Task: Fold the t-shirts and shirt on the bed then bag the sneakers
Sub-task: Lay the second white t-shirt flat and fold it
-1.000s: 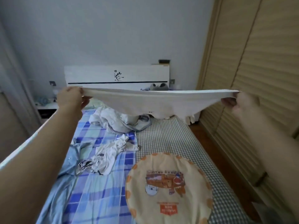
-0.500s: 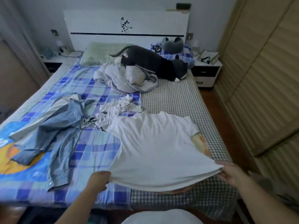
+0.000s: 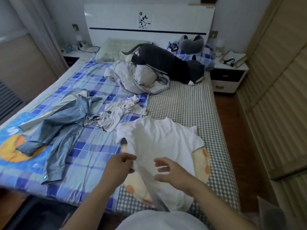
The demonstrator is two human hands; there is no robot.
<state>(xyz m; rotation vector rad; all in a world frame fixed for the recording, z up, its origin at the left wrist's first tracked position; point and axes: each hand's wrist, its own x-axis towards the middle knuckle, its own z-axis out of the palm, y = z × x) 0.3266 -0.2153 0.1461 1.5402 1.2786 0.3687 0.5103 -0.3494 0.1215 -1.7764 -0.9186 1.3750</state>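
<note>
The white t-shirt has dropped flat onto the bed since a moment ago, and both hands have moved inward from its hem corners. The left hand seems to pinch its left edge; the right hand hovers spread above it. The denim shirt lies well to the left.

Bare forearms; pale light-grey top.
</note>
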